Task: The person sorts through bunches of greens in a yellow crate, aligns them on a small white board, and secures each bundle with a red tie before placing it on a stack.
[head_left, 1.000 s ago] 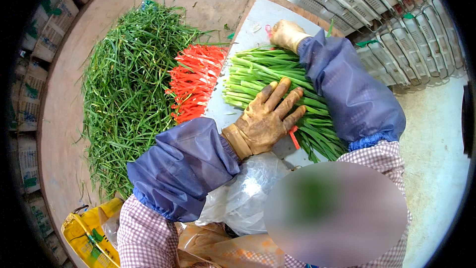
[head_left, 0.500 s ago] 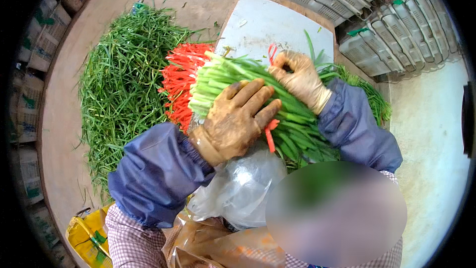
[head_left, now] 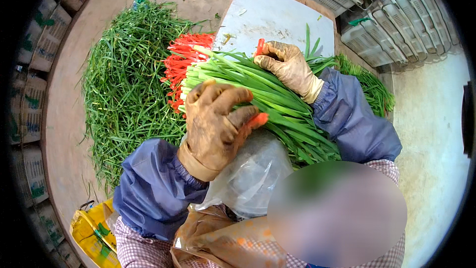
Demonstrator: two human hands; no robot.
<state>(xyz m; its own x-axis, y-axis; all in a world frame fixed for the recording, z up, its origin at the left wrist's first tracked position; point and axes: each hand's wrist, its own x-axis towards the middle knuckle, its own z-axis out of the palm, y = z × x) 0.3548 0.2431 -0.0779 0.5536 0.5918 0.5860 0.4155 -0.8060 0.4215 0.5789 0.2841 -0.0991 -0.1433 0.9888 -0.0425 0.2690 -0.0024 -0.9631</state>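
A thick bundle of long green leafy stalks with pale ends (head_left: 233, 77), resembling garlic chives, lies crosswise before me. My right hand (head_left: 290, 67), in a stained pale glove, pinches one end of a red tie strip (head_left: 260, 46) at the bundle's far side. On the near side, my left hand (head_left: 213, 119), in a brown-stained glove, has its fingers curled over the pale ends. A red strip end (head_left: 258, 120) sticks out by its thumb, gripped there. Whatever part of the strip passes under the bundle is hidden.
Many red strips (head_left: 181, 52) lie beyond the pale ends, near a white board (head_left: 272, 17). A heap of loose greens (head_left: 131, 89) covers the floor at left. Clear plastic (head_left: 253, 173) is near my lap. Crates (head_left: 391, 34) line the right; a yellow bag (head_left: 94, 231) stands lower left.
My left hand has come up from lying flat on the bundle and curled, taking the near red strip end. My right hand has shifted slightly left and toward the far side with its end.
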